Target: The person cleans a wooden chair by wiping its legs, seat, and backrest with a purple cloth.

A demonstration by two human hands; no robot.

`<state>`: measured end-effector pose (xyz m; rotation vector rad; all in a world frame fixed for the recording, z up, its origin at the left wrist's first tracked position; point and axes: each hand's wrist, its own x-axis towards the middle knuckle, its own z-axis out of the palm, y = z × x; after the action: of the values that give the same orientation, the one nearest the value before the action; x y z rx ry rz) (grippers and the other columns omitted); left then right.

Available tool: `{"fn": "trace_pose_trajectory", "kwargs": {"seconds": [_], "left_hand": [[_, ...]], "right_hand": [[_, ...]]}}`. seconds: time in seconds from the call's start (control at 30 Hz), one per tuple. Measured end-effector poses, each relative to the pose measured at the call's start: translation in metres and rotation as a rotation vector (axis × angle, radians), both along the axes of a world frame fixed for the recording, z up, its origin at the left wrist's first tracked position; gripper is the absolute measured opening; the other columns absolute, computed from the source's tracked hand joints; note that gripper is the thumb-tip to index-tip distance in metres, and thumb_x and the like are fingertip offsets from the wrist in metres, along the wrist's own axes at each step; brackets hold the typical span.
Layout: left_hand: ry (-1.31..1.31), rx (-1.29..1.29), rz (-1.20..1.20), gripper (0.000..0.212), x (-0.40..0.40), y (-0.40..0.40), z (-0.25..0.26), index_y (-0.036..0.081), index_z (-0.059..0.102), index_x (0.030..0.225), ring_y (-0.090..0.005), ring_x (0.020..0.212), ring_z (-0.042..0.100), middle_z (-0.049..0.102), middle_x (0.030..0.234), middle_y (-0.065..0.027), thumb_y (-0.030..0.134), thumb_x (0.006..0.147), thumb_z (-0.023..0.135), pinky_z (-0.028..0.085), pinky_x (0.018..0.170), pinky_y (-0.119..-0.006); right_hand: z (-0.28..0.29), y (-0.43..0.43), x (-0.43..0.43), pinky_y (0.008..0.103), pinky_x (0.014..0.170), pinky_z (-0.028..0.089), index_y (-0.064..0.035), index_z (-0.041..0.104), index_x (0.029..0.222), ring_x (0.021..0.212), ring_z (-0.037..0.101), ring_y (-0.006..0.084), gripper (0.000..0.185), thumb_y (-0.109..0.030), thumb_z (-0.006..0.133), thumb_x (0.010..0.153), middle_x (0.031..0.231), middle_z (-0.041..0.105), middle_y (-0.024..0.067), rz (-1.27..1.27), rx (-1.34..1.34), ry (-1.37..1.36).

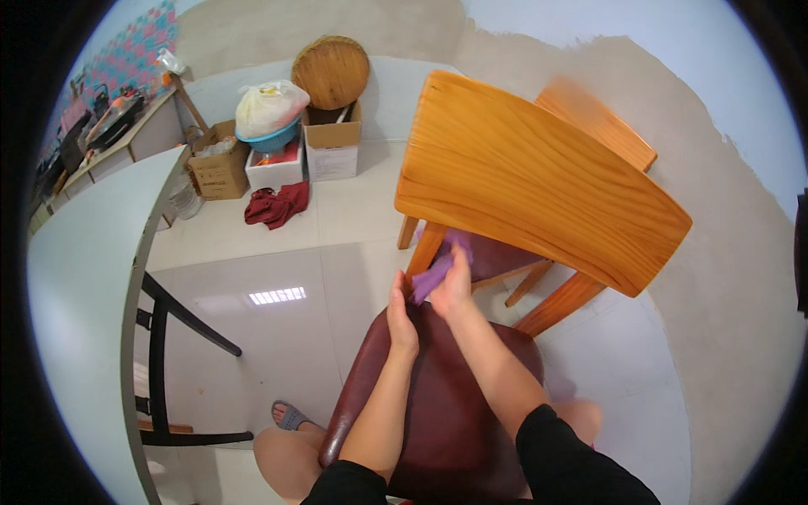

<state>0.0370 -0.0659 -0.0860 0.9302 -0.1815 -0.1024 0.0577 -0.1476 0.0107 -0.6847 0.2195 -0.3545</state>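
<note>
Before me stands a wooden chair with a dark red padded seat [442, 416] and a broad, curved backrest [536, 183]. My right hand [452, 284] presses a purple cloth [432, 278] against the left back post [424, 252], just under the backrest. On the other side of that post, my left hand [401, 319] rests at its lower part, fingers stretched upward and no object seen in the palm. The right back post [558, 303] is bare. Part of the cloth is hidden behind my right hand and the post.
A second wooden chair [600, 123] stands close behind the first. To the left is a pale table [88, 303] with black metal legs [161, 372]. Cardboard boxes [221, 167], a blue basket [268, 139] with a filled bag, and a dark red cloth [278, 205] lie near the wall.
</note>
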Motion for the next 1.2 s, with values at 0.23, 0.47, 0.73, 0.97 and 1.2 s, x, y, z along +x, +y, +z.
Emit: {"fn": "trace_pose_trajectory", "kwargs": {"seconds": [0.23,0.47,0.73,0.97,1.2], "left_hand": [[0.081,0.060,0.029,0.068,-0.009,-0.003,0.015,0.001,0.023,0.150,-0.0246,0.147,0.016,0.022,0.158,-0.0133,0.049,0.102,0.025,0.010,0.119,-0.038],[0.024,-0.021,0.076,0.070,-0.008,-0.015,0.011,0.002,0.011,0.152,-0.0273,0.147,0.013,0.016,0.157,-0.0195,0.049,0.103,0.024,0.008,0.119,-0.038],[0.104,-0.036,0.070,0.075,-0.008,-0.013,0.024,0.005,0.012,0.153,-0.0272,0.148,0.011,0.014,0.159,-0.0176,0.057,0.100,0.025,0.006,0.119,-0.040],[0.148,-0.121,0.007,0.077,-0.004,0.001,0.031,0.006,0.017,0.153,-0.0284,0.147,0.012,0.016,0.158,-0.0181,0.061,0.099,0.023,0.006,0.118,-0.044],[0.169,-0.247,0.092,0.072,0.004,0.019,0.044,0.007,0.022,0.151,-0.0311,0.142,0.026,0.030,0.152,-0.0203,0.058,0.100,0.021,0.016,0.115,-0.044]], "right_hand": [[0.034,-0.078,0.048,0.0432,0.100,0.043,-0.0136,0.047,0.135,0.119,0.051,0.0247,0.047,-0.043,0.043,0.099,0.129,0.055,0.0065,0.011,-1.408,0.081],[-0.058,-0.073,0.059,0.0412,0.094,0.048,-0.0119,0.055,0.123,0.107,0.058,0.0234,0.047,-0.050,0.046,0.097,0.114,0.061,0.0065,0.322,-0.125,0.034],[-0.081,-0.040,0.015,0.0395,0.099,0.045,-0.0072,0.054,0.125,0.113,0.057,0.0229,0.046,-0.040,0.030,0.103,0.120,0.060,0.0073,0.262,-0.265,0.252],[0.027,0.037,-0.048,0.0371,0.099,0.043,0.0016,0.051,0.124,0.116,0.053,0.0198,0.036,-0.024,0.043,0.100,0.125,0.056,0.0095,-0.165,-0.233,-0.186],[0.009,0.012,-0.021,0.0508,0.096,0.041,0.0050,0.054,0.127,0.117,0.046,0.0445,0.042,-0.001,0.057,0.085,0.125,0.047,0.0235,-1.085,-1.895,-0.436]]}}
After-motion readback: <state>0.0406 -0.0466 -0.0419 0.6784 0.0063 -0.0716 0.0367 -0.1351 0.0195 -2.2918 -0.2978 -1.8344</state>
